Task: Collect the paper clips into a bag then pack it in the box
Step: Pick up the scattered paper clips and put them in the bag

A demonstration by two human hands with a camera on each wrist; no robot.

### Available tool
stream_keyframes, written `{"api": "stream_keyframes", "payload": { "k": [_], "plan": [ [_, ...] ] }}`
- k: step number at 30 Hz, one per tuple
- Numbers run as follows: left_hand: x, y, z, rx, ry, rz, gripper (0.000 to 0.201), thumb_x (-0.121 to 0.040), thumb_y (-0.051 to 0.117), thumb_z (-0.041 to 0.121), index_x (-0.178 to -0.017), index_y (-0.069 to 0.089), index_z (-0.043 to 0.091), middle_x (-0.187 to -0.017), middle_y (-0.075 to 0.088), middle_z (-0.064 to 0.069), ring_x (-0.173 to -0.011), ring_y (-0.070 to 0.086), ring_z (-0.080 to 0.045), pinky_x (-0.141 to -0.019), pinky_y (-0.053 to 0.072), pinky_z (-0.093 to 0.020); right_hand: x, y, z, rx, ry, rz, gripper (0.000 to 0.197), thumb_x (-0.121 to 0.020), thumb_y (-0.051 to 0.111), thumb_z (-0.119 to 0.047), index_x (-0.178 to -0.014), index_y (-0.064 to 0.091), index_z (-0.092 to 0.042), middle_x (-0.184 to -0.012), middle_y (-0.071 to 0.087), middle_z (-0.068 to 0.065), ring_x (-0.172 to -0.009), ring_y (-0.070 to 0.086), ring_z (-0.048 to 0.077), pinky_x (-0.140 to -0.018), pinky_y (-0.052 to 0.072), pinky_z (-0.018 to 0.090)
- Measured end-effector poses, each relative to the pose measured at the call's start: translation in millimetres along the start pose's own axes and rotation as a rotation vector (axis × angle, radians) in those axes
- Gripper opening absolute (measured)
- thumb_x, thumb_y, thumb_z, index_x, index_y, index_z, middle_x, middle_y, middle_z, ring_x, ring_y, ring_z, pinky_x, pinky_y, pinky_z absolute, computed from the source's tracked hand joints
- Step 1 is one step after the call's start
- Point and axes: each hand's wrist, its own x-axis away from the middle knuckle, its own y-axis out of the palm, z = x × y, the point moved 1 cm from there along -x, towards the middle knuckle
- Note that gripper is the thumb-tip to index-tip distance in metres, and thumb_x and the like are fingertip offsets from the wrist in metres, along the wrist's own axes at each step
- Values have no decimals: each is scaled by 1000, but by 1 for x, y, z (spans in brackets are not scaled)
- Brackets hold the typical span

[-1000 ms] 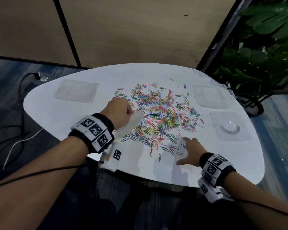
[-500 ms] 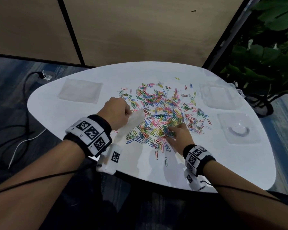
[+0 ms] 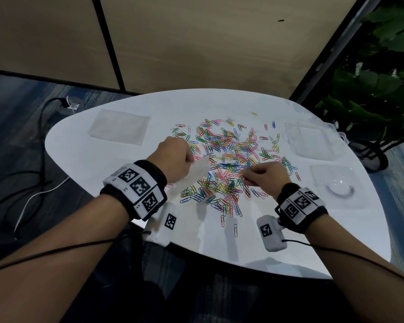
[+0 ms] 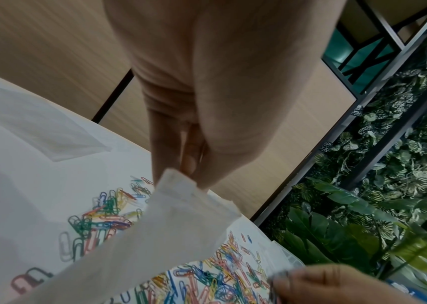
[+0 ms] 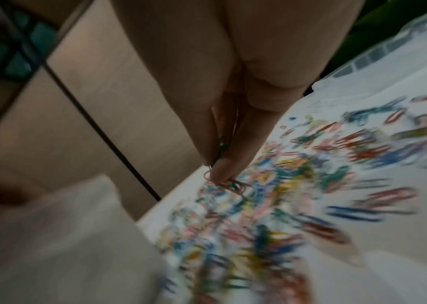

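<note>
A heap of coloured paper clips point(image 3: 229, 159) point(image 4: 207, 279) point(image 5: 298, 195) is spread over the middle of the white table point(image 3: 117, 173). My left hand point(image 3: 175, 159) point(image 4: 186, 164) pinches the top edge of a small clear bag point(image 3: 194, 173) point(image 4: 155, 236) point(image 5: 59, 236), which hangs slanted over the left side of the heap. My right hand point(image 3: 250, 176) point(image 5: 215, 164) is over the heap just right of the bag, its fingers pinched together on a few clips. A clear plastic box point(image 3: 310, 143) lies at the far right of the table.
A stack of flat clear bags point(image 3: 119, 127) point(image 4: 41, 127) lies at the back left. A clear lid or tray point(image 3: 336, 185) sits at the right. Leafy plants point(image 3: 371, 89) stand beyond the right edge. Cables point(image 3: 33, 183) run on the floor at left.
My right hand has moved from the table's near edge up and left into the heap, pinched up clips and risen toward the bag. The left hand has kept holding the bag.
</note>
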Motion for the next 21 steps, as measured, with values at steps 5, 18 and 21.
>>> {"api": "stream_keyframes", "payload": {
  "k": [5,18,21],
  "plan": [
    [1,6,10,24,-5,-17,21,-91,61,10,-104,78,9,-103,76,-9,-99,69,-24,-91,55,-31,23,11,-51,-680,-9,-226,18,-86,71,-6,-99,72,6,-95,74,19,-83,73,20,-78,58,23],
    [1,21,19,197,21,39,16,-90,63,3,-93,79,5,-75,74,-11,-60,67,-16,-74,59,-28,31,60,-65,-440,-13,-161,18,-80,71,5,-76,76,-11,-83,74,19,-85,72,38,-86,59,46],
    [0,25,16,239,27,32,14,-89,65,3,-94,78,4,-77,72,-9,-55,64,-11,-68,58,-25,30,65,-65,-375,-21,-189,19,-76,72,0,-62,74,-14,-68,71,10,-73,69,31,-85,57,55]
  ]
}}
